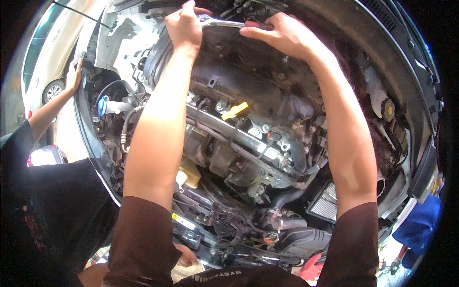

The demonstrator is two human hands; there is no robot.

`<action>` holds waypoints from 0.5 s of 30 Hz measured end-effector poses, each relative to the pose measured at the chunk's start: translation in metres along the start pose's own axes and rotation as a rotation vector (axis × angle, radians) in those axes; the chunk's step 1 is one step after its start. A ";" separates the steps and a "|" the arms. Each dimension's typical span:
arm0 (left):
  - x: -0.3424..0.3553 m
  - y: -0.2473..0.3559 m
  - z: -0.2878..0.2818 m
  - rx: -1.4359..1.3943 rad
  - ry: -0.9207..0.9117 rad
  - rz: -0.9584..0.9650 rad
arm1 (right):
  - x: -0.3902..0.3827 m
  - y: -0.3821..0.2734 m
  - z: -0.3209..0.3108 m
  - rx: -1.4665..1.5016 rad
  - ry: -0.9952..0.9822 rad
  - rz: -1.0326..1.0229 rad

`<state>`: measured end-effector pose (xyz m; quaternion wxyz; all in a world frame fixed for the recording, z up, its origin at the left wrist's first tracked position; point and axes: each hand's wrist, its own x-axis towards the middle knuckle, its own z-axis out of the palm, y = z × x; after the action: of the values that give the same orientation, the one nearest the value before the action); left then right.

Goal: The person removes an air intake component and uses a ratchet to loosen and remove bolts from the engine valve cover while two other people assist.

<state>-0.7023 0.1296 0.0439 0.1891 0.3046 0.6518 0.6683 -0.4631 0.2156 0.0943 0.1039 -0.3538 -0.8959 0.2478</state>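
Observation:
Both my arms reach over an open engine bay to its far side. A chrome ratchet wrench lies crosswise between my hands, above the far edge of the dark engine cover. My left hand is closed around its left end, hiding most of the head and whatever it sits on. At the red-tipped right end, my right hand grips the handle with the thumb along the near side. Nearer to me, a yellow dipstick handle sticks up beside a silver rail.
A blue-capped filler neck stands at left. A pleated air filter lies at the right, below a capped reservoir. A co-worker's hand touches the left body edge. Someone in blue stands at far right.

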 end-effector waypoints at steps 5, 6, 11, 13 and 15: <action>0.008 0.001 -0.008 0.185 -0.171 0.256 | -0.031 -0.025 -0.012 0.046 -0.047 0.175; 0.011 0.001 -0.010 0.250 -0.193 0.325 | -0.032 -0.033 -0.007 0.071 0.021 0.195; 0.024 -0.007 -0.018 0.502 -0.278 0.675 | -0.042 -0.055 0.002 0.044 0.185 0.214; 0.028 -0.011 -0.020 0.552 -0.302 0.773 | -0.046 -0.061 0.005 0.044 0.221 0.239; 0.031 -0.013 -0.020 0.571 -0.311 0.846 | -0.049 -0.065 0.006 0.069 0.250 0.237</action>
<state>-0.7406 0.1356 0.0366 -0.0930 0.6757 0.5923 0.4289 -0.4673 0.1387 0.1218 0.1967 -0.4815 -0.8188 0.2429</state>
